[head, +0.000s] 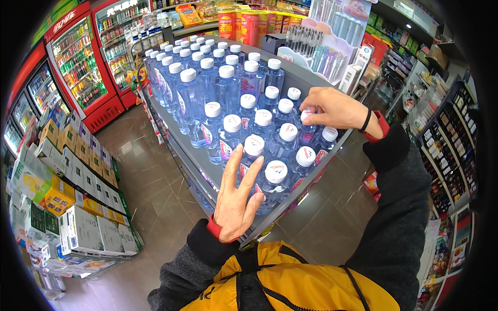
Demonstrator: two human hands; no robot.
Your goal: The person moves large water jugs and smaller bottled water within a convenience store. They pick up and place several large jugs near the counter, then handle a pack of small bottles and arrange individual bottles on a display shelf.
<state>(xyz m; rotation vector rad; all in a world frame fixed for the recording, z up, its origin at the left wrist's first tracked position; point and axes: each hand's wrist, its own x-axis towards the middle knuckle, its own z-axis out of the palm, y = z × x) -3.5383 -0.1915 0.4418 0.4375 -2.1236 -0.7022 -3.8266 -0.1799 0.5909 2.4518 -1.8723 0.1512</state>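
Note:
Clear plastic water bottles with white caps stand upright in rows on a dark grey display shelf. My right hand reaches in from the right, thumb and fingers around the white cap of a water bottle near the right edge. Most of that bottle is hidden by the hand and its neighbours. Fingers spread, my left hand is at the near left side of the bottles. Its fingertips lie beside the printed cap of a front bottle; whether they touch it I cannot tell.
Behind the bottles are a pen display and red chip canisters. Red drinks coolers stand at the far left. Stacked drink cartons rise from the tiled floor on the left. Stocked shelves line the right.

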